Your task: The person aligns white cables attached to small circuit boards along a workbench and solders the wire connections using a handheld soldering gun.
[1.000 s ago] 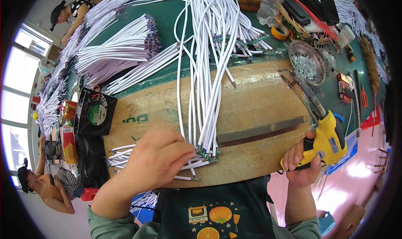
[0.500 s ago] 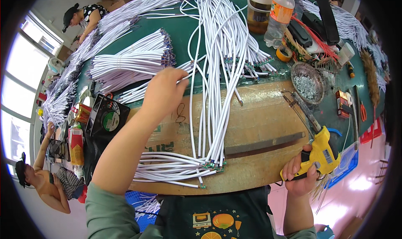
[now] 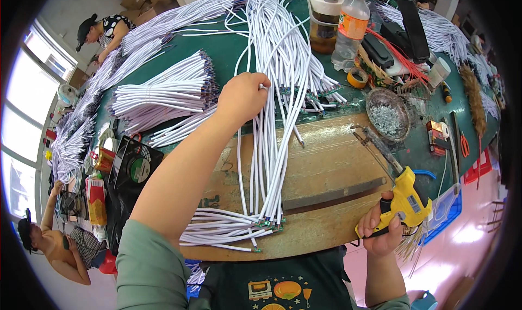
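My left hand (image 3: 243, 97) reaches over the loose pile of white cables (image 3: 280, 44), its thumb and finger pinched at a white cable near the pile's middle. The exact grip is partly hidden by the knuckles. My right hand (image 3: 380, 228) is wrapped round a yellow soldering gun (image 3: 409, 199), its tip pointing up and left above a brown board (image 3: 321, 152). Cables from the pile hang down across the board. A smaller bunch of white cables (image 3: 217, 228) lies along the board's near edge, small green ends facing right.
A dark bar (image 3: 334, 195) lies on the board. Right of it stand a metal bowl of grey bits (image 3: 388, 114), a tape roll (image 3: 357, 77), a plastic bottle (image 3: 350, 30) and a cup (image 3: 324, 19). Left are a tied cable bundle (image 3: 160, 95) and a black fan (image 3: 135, 166). Two people sit at left.
My left hand has moved right and slightly up, from beside the tied bundle onto the loose cable pile. The right hand still holds the soldering gun. The whole view has shifted a little.
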